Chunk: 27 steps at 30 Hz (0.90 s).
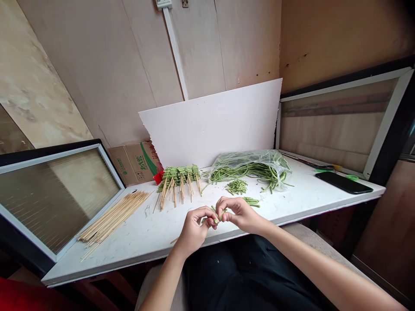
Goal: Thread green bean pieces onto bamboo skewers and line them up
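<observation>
My left hand [195, 227] and my right hand [239, 213] meet above the table's front edge, fingertips almost touching. Each is closed in a pinch on green bean [215, 221]; whether it is one piece or two is hidden by the fingers. Just behind my right hand lie several cut bean lengths [251, 201]. A small heap of short bean pieces [236, 186] sits farther back. Whole long beans fill a clear plastic bag [253, 162] behind that heap. To the left, skewered beans [181, 173] are stacked, their bare stick ends pointing toward me.
Loose bamboo skewers [115, 218] are spread on the white table [142, 242] at left. Behind them stands a cardboard box [134, 164]. A white board [214, 123] leans at the back. At right rests a black phone [343, 182]. Framed glass panels [81, 181] border both sides.
</observation>
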Tool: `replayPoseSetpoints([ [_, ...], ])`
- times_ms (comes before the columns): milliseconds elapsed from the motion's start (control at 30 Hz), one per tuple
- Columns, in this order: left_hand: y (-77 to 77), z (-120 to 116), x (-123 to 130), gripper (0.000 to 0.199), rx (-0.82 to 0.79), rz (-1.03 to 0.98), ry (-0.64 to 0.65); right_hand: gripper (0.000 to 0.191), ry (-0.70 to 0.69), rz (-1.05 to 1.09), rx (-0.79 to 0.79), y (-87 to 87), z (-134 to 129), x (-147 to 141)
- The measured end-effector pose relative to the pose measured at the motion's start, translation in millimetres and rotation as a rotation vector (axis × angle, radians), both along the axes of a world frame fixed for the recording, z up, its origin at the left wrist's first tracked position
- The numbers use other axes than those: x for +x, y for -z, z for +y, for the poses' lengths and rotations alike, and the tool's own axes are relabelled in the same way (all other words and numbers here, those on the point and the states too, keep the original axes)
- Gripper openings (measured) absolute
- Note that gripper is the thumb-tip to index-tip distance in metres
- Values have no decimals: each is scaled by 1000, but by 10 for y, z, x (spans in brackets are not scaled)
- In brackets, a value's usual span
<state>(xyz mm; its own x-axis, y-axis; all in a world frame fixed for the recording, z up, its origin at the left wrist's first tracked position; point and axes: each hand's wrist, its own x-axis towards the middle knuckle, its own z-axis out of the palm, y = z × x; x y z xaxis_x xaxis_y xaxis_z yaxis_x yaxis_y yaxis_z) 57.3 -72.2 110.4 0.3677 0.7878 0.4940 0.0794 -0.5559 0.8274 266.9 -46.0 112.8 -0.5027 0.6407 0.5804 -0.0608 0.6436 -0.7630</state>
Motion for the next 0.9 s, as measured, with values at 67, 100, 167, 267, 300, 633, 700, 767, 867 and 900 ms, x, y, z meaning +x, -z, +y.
replayPoseSetpoints([
  [67, -8, -1, -7, 21, -11, 3, -29, 38, 86, -15, 56, -27, 59, 65],
  [100, -2, 6, -10, 22, -14, 10, -48, 39, 154, -27, 96, -38, 109, 119],
  [167, 21, 27, -13, 25, -21, 27, -80, 41, 321, -64, 174, -42, 246, 268],
  [267, 50, 43, -6, 30, -38, 55, -91, 44, 534, -172, 220, 14, 517, 565],
  [300, 54, 39, -2, 31, -44, 68, -87, 46, 570, -223, 210, 49, 608, 669],
  [633, 58, 4, 16, 32, -39, 195, -81, 55, 589, -631, 97, 459, 988, 1116],
  [700, 58, 12, 13, 31, -38, 201, -82, 52, 561, -650, 118, 498, 1002, 1104],
  [767, 57, 17, 12, 29, -33, 204, -85, 53, 559, -647, 144, 509, 1011, 1096],
  [867, 61, 24, 15, 28, -23, 203, -90, 56, 591, -629, 162, 476, 1005, 1090],
  [900, 65, 27, 16, 28, -21, 200, -90, 56, 602, -624, 162, 456, 995, 1085],
])
